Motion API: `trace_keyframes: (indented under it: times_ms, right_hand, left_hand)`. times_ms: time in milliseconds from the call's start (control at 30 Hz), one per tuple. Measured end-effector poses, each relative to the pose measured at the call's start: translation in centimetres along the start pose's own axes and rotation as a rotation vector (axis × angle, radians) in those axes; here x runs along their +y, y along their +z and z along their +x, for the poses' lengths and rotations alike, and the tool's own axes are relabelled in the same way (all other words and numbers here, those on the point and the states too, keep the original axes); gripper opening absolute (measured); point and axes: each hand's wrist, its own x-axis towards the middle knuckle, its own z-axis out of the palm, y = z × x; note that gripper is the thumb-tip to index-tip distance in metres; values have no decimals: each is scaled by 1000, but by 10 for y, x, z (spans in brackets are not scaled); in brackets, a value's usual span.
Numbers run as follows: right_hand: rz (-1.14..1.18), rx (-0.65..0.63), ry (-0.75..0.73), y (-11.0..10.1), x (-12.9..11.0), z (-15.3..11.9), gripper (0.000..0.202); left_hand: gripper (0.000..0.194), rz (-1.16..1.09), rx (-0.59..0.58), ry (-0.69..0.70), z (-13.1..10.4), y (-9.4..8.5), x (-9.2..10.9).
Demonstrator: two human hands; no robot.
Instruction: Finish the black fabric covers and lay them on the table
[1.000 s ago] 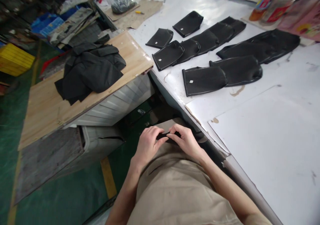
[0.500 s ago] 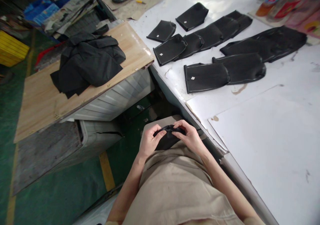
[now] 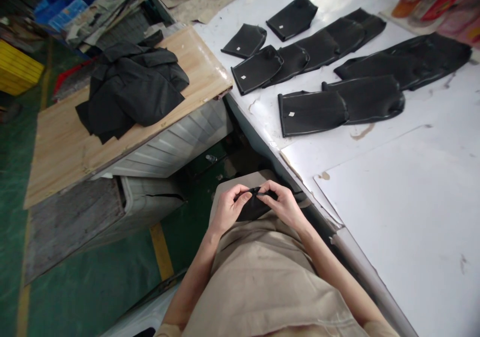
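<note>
Low over my lap, a black fabric piece [image 3: 253, 211] is pinched along its upper edge by both hands. My left hand [image 3: 231, 205] is closed, thumb and fingers gripping the edge on the left. On the right, my right hand [image 3: 280, 200] pinches the same edge, its thumb close to the other one. The rest of the piece hangs down against the beige apron [image 3: 270, 277]. What exactly the piece is, I cannot make out. On the white table lie similar flat black pieces [image 3: 313, 114] in overlapping rows, some with a small white tag.
A heap of black cloth [image 3: 135, 89] lies on a wooden board [image 3: 56, 152] to the left. The white tabletop [image 3: 405, 192] runs along my right side. Bottles [image 3: 431, 2] stand at the far right, and a yellow crate [image 3: 18, 68] sits at the far left.
The fingertips have drawn slightly closer together on the black fabric's edge, which was bowed upward before. The view has shifted a little; the table pieces lie as before.
</note>
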Motion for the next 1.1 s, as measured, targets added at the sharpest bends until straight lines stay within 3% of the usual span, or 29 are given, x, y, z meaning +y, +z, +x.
trace_keyframes:
  times_ms: [167,367,567,667,867,1000,1100]
  right_hand:
    - [51,-71,21,-4,3,1,13]
    - [152,-175,59,-8,9,2,19]
    - [-79,-78,-199,1,8,0,7]
    - [-179,-77,-256,5,9,-3,7]
    - [-264,-104,-270,5,14,-3,17]
    - [-194,-120,-233,0,14,-3,10]
    - [-108,-218,-167,-7,12,-3,11]
  left_hand:
    - [42,-72,-63,-60,2,1,-1]
    - [45,-220,-139,-144,2,0,-7]
    - [43,-243,-106,-151,4,4,-13]
    - [43,-212,-85,-145,6,6,-17]
    - [28,-246,-95,-186,4,9,-20]
    - [22,-200,-88,-169,4,10,-18]
    - [19,-157,-82,-175,4,10,-16]
